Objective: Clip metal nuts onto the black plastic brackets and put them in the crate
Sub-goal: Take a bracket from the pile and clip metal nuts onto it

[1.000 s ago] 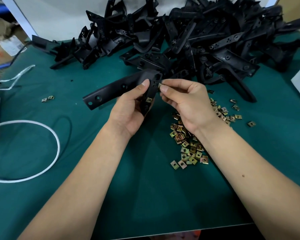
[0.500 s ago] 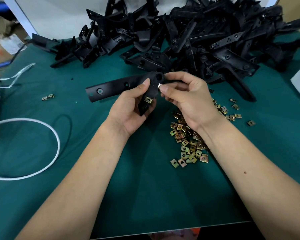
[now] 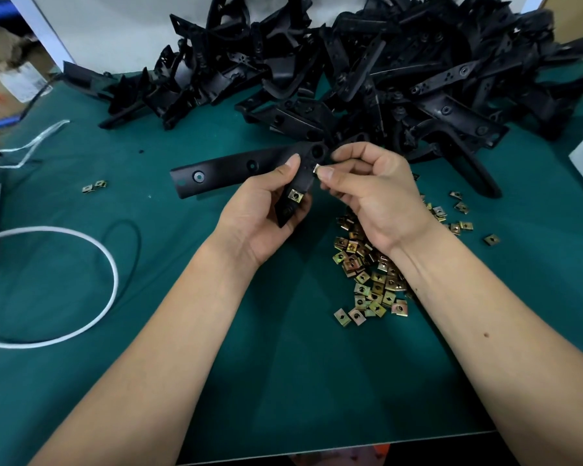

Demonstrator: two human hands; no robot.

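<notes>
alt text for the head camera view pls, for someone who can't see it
A person's left hand holds a black bracket with one metal nut already clipped on, while the right hand pinches a second nut against its edge. Loose nuts lie on the green table, with a pile of brackets behind.

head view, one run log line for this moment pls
left hand: holds bracket | right hand: pinches nut at bracket edge | one nut clipped | loose nuts on mat
</notes>
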